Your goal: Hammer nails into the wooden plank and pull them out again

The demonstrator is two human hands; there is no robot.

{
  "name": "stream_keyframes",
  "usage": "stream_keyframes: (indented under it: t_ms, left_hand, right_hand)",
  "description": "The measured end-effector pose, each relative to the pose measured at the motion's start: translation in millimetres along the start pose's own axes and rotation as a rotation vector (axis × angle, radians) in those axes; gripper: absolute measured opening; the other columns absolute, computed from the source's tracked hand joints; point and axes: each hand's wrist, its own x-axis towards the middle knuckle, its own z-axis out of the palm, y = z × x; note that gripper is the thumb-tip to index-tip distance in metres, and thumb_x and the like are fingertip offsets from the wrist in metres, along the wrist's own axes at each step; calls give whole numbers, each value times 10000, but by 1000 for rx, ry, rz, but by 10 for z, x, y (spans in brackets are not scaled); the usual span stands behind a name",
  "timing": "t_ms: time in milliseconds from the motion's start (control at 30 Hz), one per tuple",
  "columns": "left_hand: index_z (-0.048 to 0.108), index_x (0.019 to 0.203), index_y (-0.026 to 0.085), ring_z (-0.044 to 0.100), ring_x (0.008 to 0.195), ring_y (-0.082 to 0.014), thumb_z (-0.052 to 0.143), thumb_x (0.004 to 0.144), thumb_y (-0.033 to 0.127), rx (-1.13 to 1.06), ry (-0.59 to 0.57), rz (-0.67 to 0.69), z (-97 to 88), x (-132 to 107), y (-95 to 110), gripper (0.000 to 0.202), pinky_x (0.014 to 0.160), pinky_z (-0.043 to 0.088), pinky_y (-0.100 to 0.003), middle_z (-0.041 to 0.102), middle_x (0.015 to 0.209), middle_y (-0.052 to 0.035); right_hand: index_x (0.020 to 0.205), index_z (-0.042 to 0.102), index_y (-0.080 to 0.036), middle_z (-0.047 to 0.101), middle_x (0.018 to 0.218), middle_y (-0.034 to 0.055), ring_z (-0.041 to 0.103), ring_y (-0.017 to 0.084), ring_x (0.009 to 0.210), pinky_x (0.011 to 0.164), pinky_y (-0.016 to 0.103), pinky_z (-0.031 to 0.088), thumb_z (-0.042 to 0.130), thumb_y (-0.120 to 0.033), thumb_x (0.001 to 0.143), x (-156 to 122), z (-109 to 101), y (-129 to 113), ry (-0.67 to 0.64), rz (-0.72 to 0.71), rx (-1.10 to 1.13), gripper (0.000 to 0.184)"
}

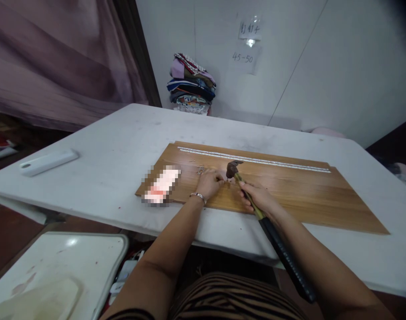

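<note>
A long wooden board (306,186) lies on a white table (123,146), with a pale strip (256,159) along its far edge. My right hand (259,198) is wrapped around a hammer (256,209) high on its handle; the dark head rests on the board. My left hand (209,182) sits just left of the hammer head, fingers pinched together at the board on something too small to name. A few small nails (199,170) lie on the board beside that hand.
A blurred pinkish object (161,184) lies on the board's left end. A white flat bar (48,162) rests at the table's left side. Folded cloths (191,84) are stacked against the wall behind. A white tray-like surface (56,266) sits low at left.
</note>
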Motion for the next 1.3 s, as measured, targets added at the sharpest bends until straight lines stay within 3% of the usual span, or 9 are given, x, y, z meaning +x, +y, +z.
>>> stream_keyframes:
  t_ms: [1300]
  left_hand:
    - [835,828,226,674,1021,-234,746,867,192,21,-20,-2,-11,4,13,103,964,481,-359,773,964,-55]
  right_hand:
    - [775,474,-240,474,558,-84,345,60,382,331,188,266,743,-593,754,34,-4,43,5,18,-21,445]
